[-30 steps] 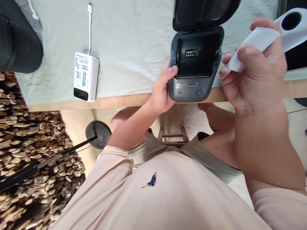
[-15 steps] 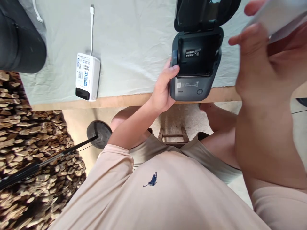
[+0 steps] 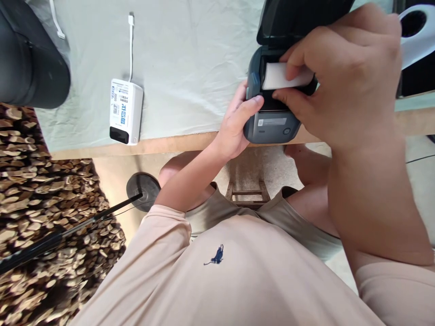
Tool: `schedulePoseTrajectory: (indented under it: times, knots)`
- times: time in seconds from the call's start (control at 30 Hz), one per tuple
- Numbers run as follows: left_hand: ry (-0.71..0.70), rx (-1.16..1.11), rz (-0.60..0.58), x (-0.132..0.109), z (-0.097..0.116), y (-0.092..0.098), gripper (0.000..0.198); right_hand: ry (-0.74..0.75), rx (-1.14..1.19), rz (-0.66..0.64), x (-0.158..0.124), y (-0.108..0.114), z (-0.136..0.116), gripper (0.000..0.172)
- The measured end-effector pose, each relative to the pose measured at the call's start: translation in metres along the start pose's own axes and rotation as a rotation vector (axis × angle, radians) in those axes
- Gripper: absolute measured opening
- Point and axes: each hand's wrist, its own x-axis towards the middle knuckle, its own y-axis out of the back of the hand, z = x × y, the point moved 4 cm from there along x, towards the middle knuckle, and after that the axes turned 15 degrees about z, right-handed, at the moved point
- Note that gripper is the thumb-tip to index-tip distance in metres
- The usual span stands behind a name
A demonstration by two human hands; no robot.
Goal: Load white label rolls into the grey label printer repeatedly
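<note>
A dark grey label printer stands near the table's front edge with its black lid raised. Around its left side, my left hand is closed, the thumb on the rim of the compartment. My right hand pinches a white paper roll between thumb and fingers. The roll lies crosswise at the printer's compartment, at least partly inside it. My fingers hide its right part, and I cannot tell whether it is fully seated.
On the cloth-covered table, a white power bank with a short cable lies left. A black rounded object fills the far left corner. A white piece with a round opening lies on a black item at right. Below stands a round-based stand.
My right hand has come in from the upper right to the printer, bringing the white roll to its compartment. My left hand still holds the printer, which appears slightly farther right.
</note>
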Motion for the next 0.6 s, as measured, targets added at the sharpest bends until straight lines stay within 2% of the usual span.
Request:
schedulePoseTrajectory:
  times: [0.1, 0.27, 0.4, 0.6]
  knots:
    - [-0.014, 0.050, 0.008, 0.001, -0.002, 0.002, 0.033, 0.010, 0.009, -0.028, -0.001, -0.003, 0.000, 0.031]
    - [-0.045, 0.004, -0.065, 0.002, -0.002, 0.000, 0.023, 0.015, -0.029, -0.060, -0.002, -0.003, 0.000, 0.028]
    - [-0.013, -0.030, -0.065, 0.003, -0.004, 0.002, 0.025, 0.020, -0.069, -0.009, -0.001, 0.003, -0.001, 0.031]
    - [0.068, -0.050, 0.009, 0.004, -0.015, 0.011, 0.045, 0.180, -0.011, 0.065, -0.004, 0.002, -0.004, 0.023]
